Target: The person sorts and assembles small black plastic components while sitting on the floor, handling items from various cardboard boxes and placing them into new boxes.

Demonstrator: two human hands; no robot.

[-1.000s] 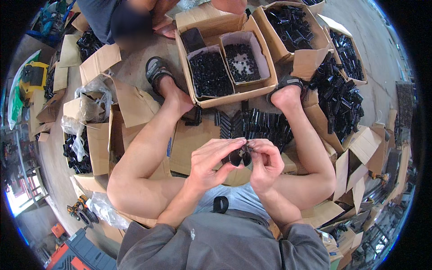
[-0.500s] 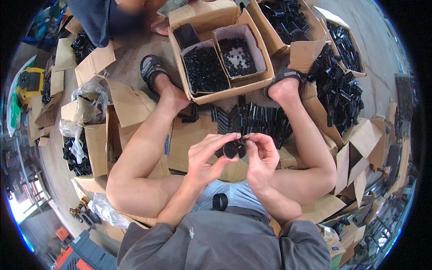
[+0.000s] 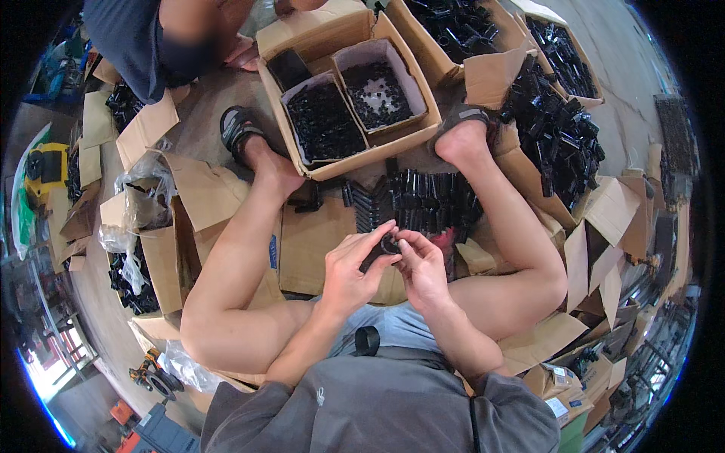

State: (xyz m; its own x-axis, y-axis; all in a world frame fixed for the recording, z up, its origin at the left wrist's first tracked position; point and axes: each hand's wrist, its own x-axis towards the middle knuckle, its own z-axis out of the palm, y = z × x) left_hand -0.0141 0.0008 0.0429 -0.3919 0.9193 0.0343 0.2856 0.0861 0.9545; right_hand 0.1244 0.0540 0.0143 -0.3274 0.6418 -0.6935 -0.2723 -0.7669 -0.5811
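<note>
Above my lap, my left hand [image 3: 349,266] is closed round a small black part [image 3: 390,244] with a rounded end, thumb and fingers on either side of it. My right hand [image 3: 424,270] is closed at the same part's right edge, its thumb and fingertips pinched together; whether a smaller piece is between them is hidden. Just beyond my hands, black parts [image 3: 434,198] lie side by side in a row on flattened cardboard [image 3: 317,249]. Past these stands a cardboard box [image 3: 370,158] with two inner cartons of small black pieces [image 3: 321,121].
An open box [image 3: 445,72] of black parts stands at the far right, with a heap of black parts [image 3: 555,140] nearer. Boxes with plastic bags [image 3: 155,185] are at my left. Another person [image 3: 143,45] sits at the far left. My legs flank the row.
The black part has been tilted, so its round face no longer points up at me. My hands stay close together, my right fingers shifted slightly left. The view has shifted a little.
</note>
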